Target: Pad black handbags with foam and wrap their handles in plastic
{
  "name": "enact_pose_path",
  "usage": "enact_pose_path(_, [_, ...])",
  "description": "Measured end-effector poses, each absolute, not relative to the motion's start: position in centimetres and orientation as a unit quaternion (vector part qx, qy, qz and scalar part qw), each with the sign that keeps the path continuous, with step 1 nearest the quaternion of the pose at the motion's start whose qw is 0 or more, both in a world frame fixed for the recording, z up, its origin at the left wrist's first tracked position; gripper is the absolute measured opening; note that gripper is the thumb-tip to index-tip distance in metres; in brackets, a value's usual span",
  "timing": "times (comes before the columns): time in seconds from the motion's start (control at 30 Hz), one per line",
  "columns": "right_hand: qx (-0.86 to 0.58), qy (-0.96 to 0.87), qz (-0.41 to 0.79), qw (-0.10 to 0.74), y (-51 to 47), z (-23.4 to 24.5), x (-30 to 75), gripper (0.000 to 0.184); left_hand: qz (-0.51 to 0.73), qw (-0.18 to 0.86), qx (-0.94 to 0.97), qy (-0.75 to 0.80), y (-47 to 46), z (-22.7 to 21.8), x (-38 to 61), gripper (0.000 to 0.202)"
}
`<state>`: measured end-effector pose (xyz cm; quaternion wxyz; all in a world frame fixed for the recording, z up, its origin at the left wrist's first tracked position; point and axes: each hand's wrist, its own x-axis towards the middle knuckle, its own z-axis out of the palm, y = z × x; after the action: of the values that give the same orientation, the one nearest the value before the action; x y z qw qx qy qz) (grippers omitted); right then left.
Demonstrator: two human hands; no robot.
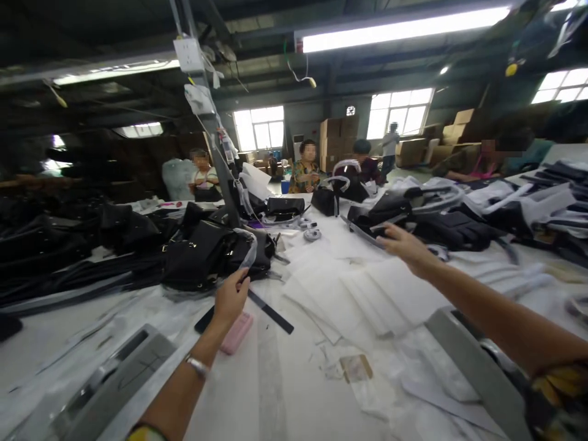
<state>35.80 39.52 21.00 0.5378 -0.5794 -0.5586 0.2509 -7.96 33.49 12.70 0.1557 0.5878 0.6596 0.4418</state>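
Observation:
My left hand [232, 297] is closed, its fingers curled at the lower end of a plastic-wrapped handle [250, 248]. That handle belongs to a black handbag [245, 254] lying among other black bags on the left. My right hand [407, 248] reaches forward with its fingers stretched out. Just past its fingertips is a black bag [383, 208] with a strap along its near edge; whether they touch is unclear. Between the hands lie sheets of white wrapping paper [321, 282]. Below my left hand are a pink case [237, 332] and a dark flat strip [271, 311].
Grey tape dispensers stand at the near left [114, 380] and near right [478, 367]. Black bags [193, 254] and wrapped straps crowd both sides. A metal post [220, 159] with sockets rises left of centre. Several people sit across the table [294, 392].

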Motion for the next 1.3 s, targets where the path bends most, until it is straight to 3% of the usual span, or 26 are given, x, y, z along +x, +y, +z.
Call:
enact_pose_path(0.07, [-0.546,-0.604,0.381,0.439,36.8,17.7,34.0,0.056,0.411,0.144,0.571,0.695,37.1,12.5,-9.0,0.038])
enact_pose_path(0.17, [-0.507,-0.684,0.431,0.300,32.0,14.8,32.3,0.052,0.375,0.155,0.534,0.742,41.0,11.9,-10.4,0.034])
enact_pose_path(0.27, [-0.480,-0.705,0.469,0.228,28.2,14.2,32.3,0.045,0.396,0.170,0.509,0.745,43.4,12.9,-12.0,0.027])
enact_pose_path(0.37, [-0.482,-0.711,0.470,0.206,26.3,14.4,33.1,0.043,0.487,0.159,0.480,0.712,44.9,17.3,-14.6,0.026])
enact_pose_path(0.57, [-0.483,-0.715,0.445,0.240,24.5,14.3,32.8,0.044,0.724,0.096,0.405,0.549,43.8,32.3,-19.6,0.027])
enact_pose_path(0.73, [-0.424,-0.729,0.472,0.258,22.2,14.3,28.3,0.040,0.774,0.157,0.455,0.411,37.8,39.8,-16.9,0.031])
enact_pose_path(0.83, [-0.382,-0.723,0.482,0.314,20.5,14.5,24.3,0.051,0.762,0.213,0.496,0.357,33.8,40.9,-13.1,0.032])
enact_pose_path(1.0, [-0.406,-0.723,0.330,0.451,17.1,13.9,19.3,0.106,0.731,0.330,0.508,0.313,28.1,38.9,-7.4,0.034])
enact_pose_path(1.2, [-0.445,-0.675,0.239,0.537,11.4,10.6,19.3,0.088,0.657,0.519,0.497,0.227,21.1,36.0,-1.0,0.030])
enact_pose_path(1.3, [-0.426,-0.702,0.226,0.524,8.0,8.2,20.5,0.077,0.630,0.564,0.499,0.189,17.7,35.4,1.9,0.030])
